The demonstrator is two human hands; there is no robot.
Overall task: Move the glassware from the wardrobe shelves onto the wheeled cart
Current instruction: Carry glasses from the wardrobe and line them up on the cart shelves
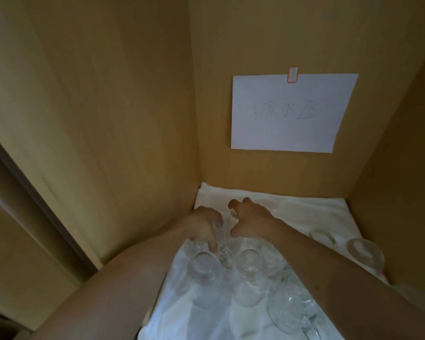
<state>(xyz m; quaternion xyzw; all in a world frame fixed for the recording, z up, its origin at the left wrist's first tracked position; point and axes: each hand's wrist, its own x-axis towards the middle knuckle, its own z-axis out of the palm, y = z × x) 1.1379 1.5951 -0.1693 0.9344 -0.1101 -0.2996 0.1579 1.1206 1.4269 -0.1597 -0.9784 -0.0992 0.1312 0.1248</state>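
Left hand [203, 227] grips clear glass [204, 265]; right hand [247, 219] curled, contents unclear; white cloth [304, 212].

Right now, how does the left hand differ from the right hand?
The left hand grips a glass; what the right hand holds is unclear. The left hand is beside the wardrobe's side wall; the right hand is nearer the shelf's middle. Both reach over the white cloth.
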